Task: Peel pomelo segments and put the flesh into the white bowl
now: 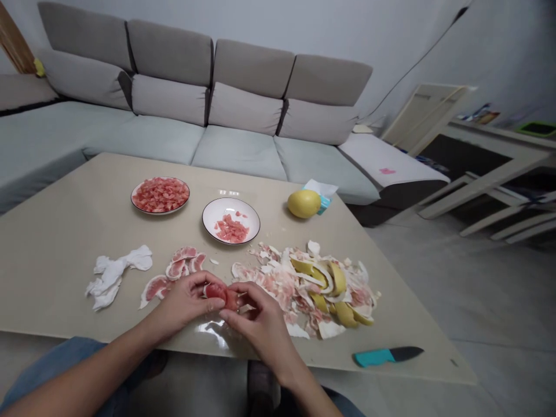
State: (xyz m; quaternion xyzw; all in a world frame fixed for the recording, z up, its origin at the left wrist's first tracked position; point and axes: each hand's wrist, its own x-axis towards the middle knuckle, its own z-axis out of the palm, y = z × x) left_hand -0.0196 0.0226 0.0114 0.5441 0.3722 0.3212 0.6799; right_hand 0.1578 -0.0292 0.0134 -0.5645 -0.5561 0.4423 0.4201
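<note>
My left hand (185,301) and my right hand (258,318) meet over the near edge of the beige table (65,243), both pinching one pink pomelo segment (220,293) between their fingertips. Several more pink segments (176,272) lie just left of my hands. A heap of yellow and white pomelo peel and membrane scraps (317,286) lies to the right of them. Beyond my hands stands a white bowl (231,220) with a few pink fruit pieces, and farther left a plate (160,195) full of pink pieces.
Crumpled white tissue (113,275) lies at the left. A whole yellow pomelo (304,203) sits by a tissue pack at the far right. A black-bladed knife with a teal handle (386,355) lies near the front right corner. A grey sofa (208,110) stands behind.
</note>
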